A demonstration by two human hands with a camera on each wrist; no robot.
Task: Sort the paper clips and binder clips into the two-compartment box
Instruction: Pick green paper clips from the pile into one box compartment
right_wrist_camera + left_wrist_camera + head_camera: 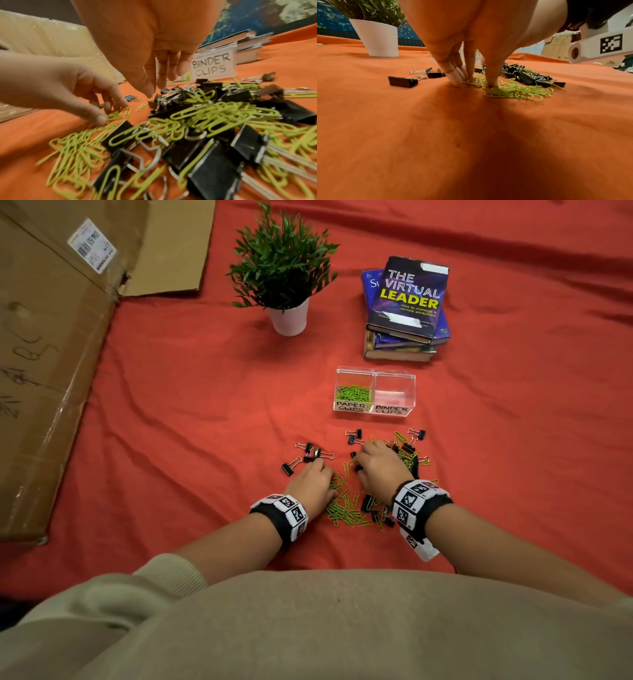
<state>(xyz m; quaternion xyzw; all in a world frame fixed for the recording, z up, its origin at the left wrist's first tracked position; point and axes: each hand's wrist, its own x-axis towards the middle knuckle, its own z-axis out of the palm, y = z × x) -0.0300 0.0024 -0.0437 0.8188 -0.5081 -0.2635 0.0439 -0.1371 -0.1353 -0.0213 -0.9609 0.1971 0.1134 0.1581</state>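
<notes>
At the far left of the head view lies a flattened brown cardboard box [51,364], resting on the red-orange cloth [171,422] that covers the worktop. Right of it, toward the upper middle, stands a green leafy plant in a white pot [289,316].

Below the plant, in the lower middle of the frame, the left hand [310,484] reaches down with its fingers extended; in the left wrist view its fingertips [456,79] and thumb press on the left edge of the yellow-green wire paper clips [346,508], gathering rather than gripping them. Just left of and above that hand lie several loose black binder clips with silver wire handles [310,455].

The heap of paper clips and binder clips spreads between and under both wrists, each wearing a black band with white marker tags. The right hand [376,467] hovers over the heap's right part, its fingers relaxed and slightly spread, holding nothing as far as the right wrist view shows.

Above the heap, right of centre, sits the clear plastic two-compartment box [375,371]. Its left compartment, labelled PAPER CLIPS, holds a layer of green paper clips; its right compartment is labelled BINDER CLIPS. Behind the box, in the upper right, is a stack of books [406,309] topped by "The Virtual Leader".
</notes>
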